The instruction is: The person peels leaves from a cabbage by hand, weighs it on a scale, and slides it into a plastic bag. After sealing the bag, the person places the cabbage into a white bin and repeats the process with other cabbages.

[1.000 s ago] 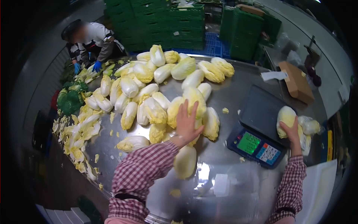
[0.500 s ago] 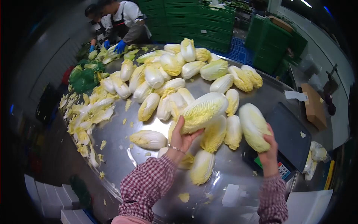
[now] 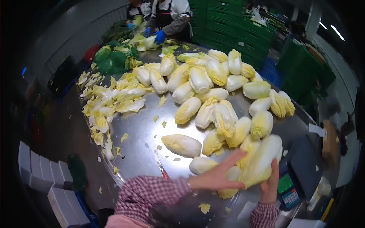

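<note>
My right hand (image 3: 270, 186) is wrapped round the lower right side of a large napa cabbage (image 3: 264, 159). My left hand (image 3: 218, 174), slightly blurred, is just left of that cabbage, its fingers spread and nothing gripped between them. Smaller cabbages (image 3: 201, 165) lie beneath and beside the left hand. A single cabbage (image 3: 181, 145) rests on the metal table (image 3: 140, 152), above a knife with a red handle (image 3: 163, 171). Many more cabbages (image 3: 199, 79) are heaped towards the back.
A scale (image 3: 291, 190) with a dark platform stands at the right. Loose leaves (image 3: 100, 108) cover the table's left edge near a green net bag (image 3: 114, 60). Two people in blue gloves (image 3: 160, 37) work at the far end. Green crates (image 3: 228, 26) are stacked behind.
The view has shifted left. My left hand has let go of its large cabbage and opened. My right hand and the cabbage in it are now close to the left hand.
</note>
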Tool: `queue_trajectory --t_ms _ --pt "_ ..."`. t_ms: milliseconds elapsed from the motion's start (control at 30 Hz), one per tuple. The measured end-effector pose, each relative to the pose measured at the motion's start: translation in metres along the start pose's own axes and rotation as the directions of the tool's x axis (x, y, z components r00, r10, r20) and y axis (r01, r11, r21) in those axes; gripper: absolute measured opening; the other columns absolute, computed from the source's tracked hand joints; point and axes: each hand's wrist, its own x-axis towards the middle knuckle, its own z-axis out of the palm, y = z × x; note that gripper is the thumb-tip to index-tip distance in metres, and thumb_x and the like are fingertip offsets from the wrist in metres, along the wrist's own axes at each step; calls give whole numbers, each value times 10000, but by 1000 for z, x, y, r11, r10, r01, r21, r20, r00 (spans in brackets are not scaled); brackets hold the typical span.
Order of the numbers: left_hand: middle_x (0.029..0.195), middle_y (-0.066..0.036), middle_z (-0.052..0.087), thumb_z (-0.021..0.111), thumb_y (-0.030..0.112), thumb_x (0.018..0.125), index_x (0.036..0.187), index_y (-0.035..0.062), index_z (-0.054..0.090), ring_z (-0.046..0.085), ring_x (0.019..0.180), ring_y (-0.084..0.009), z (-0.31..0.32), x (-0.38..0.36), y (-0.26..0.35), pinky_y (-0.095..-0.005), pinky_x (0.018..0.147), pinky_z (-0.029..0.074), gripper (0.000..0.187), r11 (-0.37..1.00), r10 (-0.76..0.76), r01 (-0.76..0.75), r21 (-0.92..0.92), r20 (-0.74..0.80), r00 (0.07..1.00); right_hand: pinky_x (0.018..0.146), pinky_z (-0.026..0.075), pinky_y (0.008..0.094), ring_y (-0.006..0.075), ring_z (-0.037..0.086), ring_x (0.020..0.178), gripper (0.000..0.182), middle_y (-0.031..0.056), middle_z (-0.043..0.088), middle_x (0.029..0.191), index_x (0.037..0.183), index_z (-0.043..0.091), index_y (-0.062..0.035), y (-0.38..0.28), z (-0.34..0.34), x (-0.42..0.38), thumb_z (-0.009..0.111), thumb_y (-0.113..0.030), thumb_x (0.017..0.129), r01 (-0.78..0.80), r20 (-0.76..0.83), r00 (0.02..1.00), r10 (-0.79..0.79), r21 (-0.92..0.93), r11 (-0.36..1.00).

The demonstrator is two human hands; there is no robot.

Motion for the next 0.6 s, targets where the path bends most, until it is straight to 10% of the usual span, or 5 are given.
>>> queue_trajectory --t_ms 133,233,333,400,600 --pt "1307 -251 328 707 249 706 1339 -5 270 324 1212 -376 -124 70 -102 -441 1010 287 810 885 -106 306 351 -488 866 909 449 408 293 484 1145 827 169 452 1268 1391 207 -48 24 16 -25 693 -131 726 107 130 991 -27 -665 739" --pt "1356 -276 248 724 238 657 1379 35 181 261 1238 -439 -183 156 -166 -478 1021 248 925 766 -27 510 391 -774 633 929 421 391 300 476 1140 925 182 448 1261 1397 186 -37 79 20 -6 751 -146 673 48 85 996 26 -763 644" --pt "1417 -246 177 747 270 634 1404 142 167 184 1286 -452 -193 193 -165 -529 1015 237 973 579 82 564 589 -730 679 949 395 375 314 480 1125 921 201 444 1267 1391 186 -16 111 34 10 754 -162 681 66 71 997 7 -962 266" --pt "1458 -199 125 748 294 641 1393 257 234 129 1323 -427 -187 215 -166 -551 1011 234 912 398 -109 680 616 -704 702 925 407 335 260 479 1125 905 187 426 1289 1388 192 5 116 42 17 740 -132 681 217 229 959 -167 -972 -89" --pt "1359 -166 309 735 283 612 1213 236 502 306 1224 -399 -209 200 -209 -498 895 378 646 520 322 496 695 -697 641 973 347 397 345 375 1212 818 246 359 1325 1356 268 28 94 36 62 716 -243 728 -36 -109 975 -194 -938 345"
